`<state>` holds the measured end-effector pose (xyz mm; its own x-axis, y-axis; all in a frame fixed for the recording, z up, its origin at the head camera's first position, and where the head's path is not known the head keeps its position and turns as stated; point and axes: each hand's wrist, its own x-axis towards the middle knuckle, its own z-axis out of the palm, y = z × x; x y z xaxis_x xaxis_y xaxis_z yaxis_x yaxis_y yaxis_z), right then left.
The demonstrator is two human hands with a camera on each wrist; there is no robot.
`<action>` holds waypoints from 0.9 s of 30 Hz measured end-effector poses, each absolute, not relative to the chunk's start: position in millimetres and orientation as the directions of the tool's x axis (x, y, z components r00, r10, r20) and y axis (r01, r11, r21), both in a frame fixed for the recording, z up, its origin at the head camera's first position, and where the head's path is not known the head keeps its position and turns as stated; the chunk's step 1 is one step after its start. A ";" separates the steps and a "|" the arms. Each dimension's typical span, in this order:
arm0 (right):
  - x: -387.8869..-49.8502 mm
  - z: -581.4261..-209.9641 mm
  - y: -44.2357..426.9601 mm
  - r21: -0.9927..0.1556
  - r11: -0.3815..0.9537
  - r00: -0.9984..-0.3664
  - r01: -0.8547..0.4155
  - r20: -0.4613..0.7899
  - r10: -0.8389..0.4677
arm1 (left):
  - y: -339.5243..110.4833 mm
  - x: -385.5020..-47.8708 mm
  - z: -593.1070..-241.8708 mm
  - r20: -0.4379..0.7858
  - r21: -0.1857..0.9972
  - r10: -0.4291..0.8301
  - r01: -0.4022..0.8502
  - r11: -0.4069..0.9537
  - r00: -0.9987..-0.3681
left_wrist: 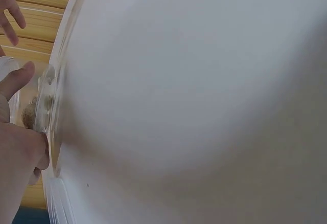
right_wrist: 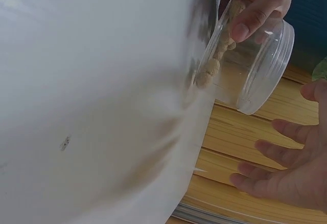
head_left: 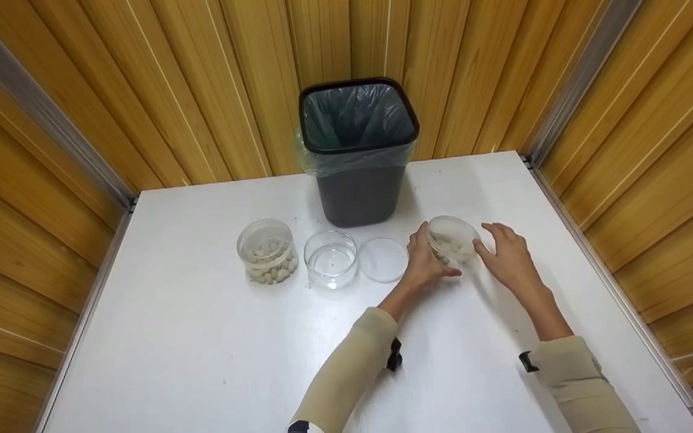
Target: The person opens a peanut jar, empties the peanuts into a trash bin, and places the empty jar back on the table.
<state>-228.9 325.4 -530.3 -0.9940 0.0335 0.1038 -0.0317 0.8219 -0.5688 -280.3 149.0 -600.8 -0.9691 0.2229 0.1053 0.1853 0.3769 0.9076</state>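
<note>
My left hand (head_left: 423, 260) grips a clear plastic jar (head_left: 456, 257) at the right of the table, fingers on its far side and thumb on its near side. Several pale, roundish pieces (right_wrist: 208, 73) lie in the bottom of this jar. Its rim looks whitish; I cannot tell whether a lid is on it. Beside the jar, my right hand (head_left: 508, 257) is held with its fingers spread, gripping nothing. In the right wrist view those fingers (right_wrist: 286, 155) are apart from the jar. A flat translucent lid (head_left: 384, 260) lies left of my left hand.
An empty clear jar (head_left: 331, 264) stands left of the lid. Further left is another jar (head_left: 268, 255) with several pale pieces inside. A dark bin (head_left: 361, 189) with a plastic liner stands at the back of the white table (head_left: 202, 337), near the wood-patterned wall (head_left: 250, 90).
</note>
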 end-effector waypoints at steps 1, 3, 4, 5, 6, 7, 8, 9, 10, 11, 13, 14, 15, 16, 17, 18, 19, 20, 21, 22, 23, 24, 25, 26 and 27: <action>-229.1 -530.1 325.2 -0.569 0.822 -0.994 -0.031 0.100 0.032 | 149.2 -280.6 -600.8 0.110 0.912 0.222 0.188 0.366 -0.969; -229.2 -529.8 324.6 -0.567 0.823 -0.995 -0.031 0.095 0.028 | 149.3 -281.2 -601.5 0.124 0.920 0.222 0.196 0.340 -0.967; -229.3 -529.7 324.4 -0.566 0.824 -0.995 -0.033 0.094 0.025 | 149.2 -281.3 -602.3 0.135 0.924 0.222 0.203 0.323 -0.966; -229.3 -529.7 324.4 -0.565 0.824 -0.995 -0.034 0.095 0.024 | 149.0 -281.3 -602.9 0.144 0.929 0.223 0.209 0.304 -0.964; -229.1 -529.6 324.6 -0.566 0.824 -0.995 -0.033 0.094 0.025 | 148.7 -281.1 -603.6 0.151 0.933 0.224 0.213 0.288 -0.963; -229.0 -529.8 325.0 -0.566 0.824 -0.995 -0.033 0.095 0.026 | 148.2 -280.8 -604.4 0.158 0.935 0.223 0.219 0.279 -0.962; -228.8 -529.9 325.3 -0.564 0.825 -0.995 -0.034 0.097 0.025 | 147.5 -280.3 -605.1 0.163 0.937 0.224 0.222 0.271 -0.961; -228.6 -529.9 325.9 -0.565 0.825 -0.995 -0.034 0.098 0.027 | 146.9 -279.7 -605.3 0.166 0.939 0.227 0.224 0.261 -0.960; -228.4 -529.7 326.6 -0.566 0.824 -0.995 -0.033 0.100 0.029 | 146.2 -279.1 -605.4 0.167 0.941 0.227 0.224 0.254 -0.959; -228.2 -529.6 327.5 -0.565 0.825 -0.994 -0.031 0.101 0.032 | 145.2 -278.7 -605.0 0.166 0.942 0.230 0.223 0.251 -0.959; -227.8 -529.0 328.3 -0.565 0.825 -0.994 -0.033 0.106 0.033 | 142.5 -278.1 -604.0 0.168 0.945 0.230 0.223 0.241 -0.959; -227.7 -528.5 328.2 -0.565 0.825 -0.993 -0.034 0.109 0.033 | 140.8 -277.9 -602.9 0.171 0.946 0.229 0.225 0.233 -0.958; -227.8 -527.9 328.1 -0.566 0.824 -0.993 -0.037 0.113 0.033 | 139.2 -277.9 -601.7 0.175 0.948 0.224 0.226 0.224 -0.959; -227.9 -527.5 328.0 -0.565 0.824 -0.992 -0.039 0.118 0.033 | 137.5 -278.3 -600.4 0.180 0.949 0.218 0.227 0.219 -0.959; -228.2 -526.9 327.6 -0.564 0.824 -0.992 -0.043 0.123 0.033 | 135.6 -278.6 -599.1 0.185 0.949 0.210 0.230 0.214 -0.960; -228.3 -526.2 326.9 -0.565 0.824 -0.991 -0.046 0.128 0.033 | 133.8 -278.8 -597.7 0.187 0.951 0.200 0.229 0.210 -0.962; -228.5 -525.4 326.0 -0.567 0.823 -0.991 -0.049 0.131 0.032 | 131.8 -279.3 -596.2 0.189 0.951 0.194 0.228 0.208 -0.963; -228.7 -524.7 325.0 -0.567 0.822 -0.990 -0.051 0.134 0.031 | 129.5 -279.8 -594.7 0.190 0.951 0.189 0.229 0.208 -0.963; -229.0 -524.0 323.7 -0.566 0.823 -0.990 -0.055 0.138 0.028 | 127.0 -280.3 -593.1 0.192 0.951 0.187 0.230 0.206 -0.963; -229.2 -523.1 322.6 -0.565 0.823 -0.990 -0.058 0.140 0.027 | 124.1 -280.7 -591.3 0.195 0.952 0.189 0.233 0.201 -0.962; -229.4 -522.3 321.4 -0.565 0.822 -0.989 -0.064 0.145 0.023 | 121.2 -280.8 -589.3 0.198 0.952 0.191 0.235 0.195 -0.961; -229.5 -521.1 320.2 -0.565 0.822 -0.989 -0.069 0.148 0.019 | 118.0 -281.0 -586.9 0.201 0.953 0.196 0.238 0.189 -0.960; -229.7 -520.0 319.2 -0.564 0.822 -0.988 -0.074 0.153 0.016 | 114.9 -280.9 -584.3 0.204 0.952 0.204 0.242 0.185 -0.957; -229.9 -518.7 318.3 -0.561 0.824 -0.987 -0.080 0.158 0.012 | 111.7 -280.7 -581.3 0.210 0.952 0.212 0.250 0.180 -0.954; -230.2 -517.3 317.6 -0.560 0.824 -0.987 -0.085 0.163 0.009 | 108.7 -280.3 -578.1 0.217 0.951 0.220 0.256 0.171 -0.951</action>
<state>-230.2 317.6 -517.3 -0.9865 0.0091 0.1634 -0.0852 0.8238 -0.5604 -280.3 108.7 -578.1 -0.9512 0.2196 0.2167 0.2563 0.1715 0.9513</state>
